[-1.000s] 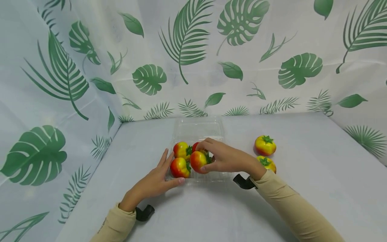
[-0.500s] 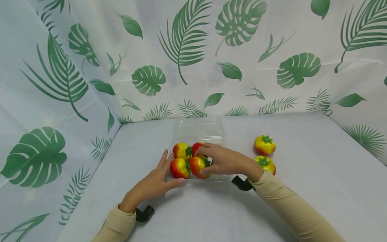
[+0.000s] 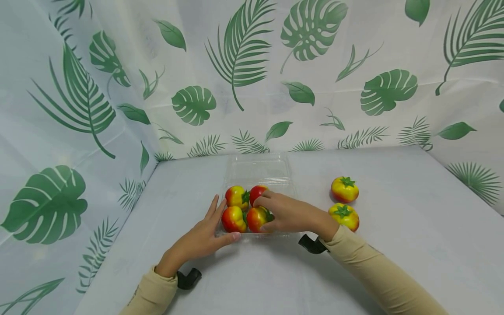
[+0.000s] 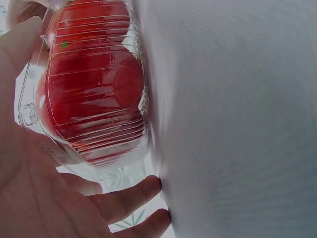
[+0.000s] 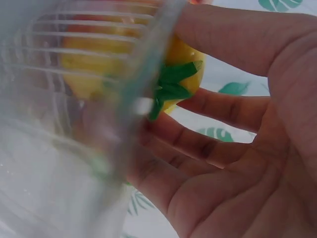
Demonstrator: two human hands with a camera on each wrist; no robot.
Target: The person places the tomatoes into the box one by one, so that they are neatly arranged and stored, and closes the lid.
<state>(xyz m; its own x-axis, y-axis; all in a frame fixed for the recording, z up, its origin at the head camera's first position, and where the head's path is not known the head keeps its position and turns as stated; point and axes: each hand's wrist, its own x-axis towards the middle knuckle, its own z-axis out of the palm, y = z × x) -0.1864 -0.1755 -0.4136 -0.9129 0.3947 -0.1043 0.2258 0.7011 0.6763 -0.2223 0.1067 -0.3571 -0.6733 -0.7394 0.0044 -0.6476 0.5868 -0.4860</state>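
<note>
Lowered since the earlier frame, a red-and-yellow tomato [image 3: 257, 220] is gripped by the right hand [image 3: 291, 213] inside the clear clamshell box [image 3: 258, 168], front right; its left side is touched by the left hand [image 3: 201, 236], fingers outspread.

The fruits [image 3: 233, 220] mix red and yellow with green leaves [image 3: 347, 182]; the far fruit [image 3: 257, 191] at right in the clear box [image 3: 257, 167], partly hidden, seems mostly red. Sleeves [image 3: 376, 267] are beige, the white curtain [image 3: 252, 118] green-leafed.
</note>
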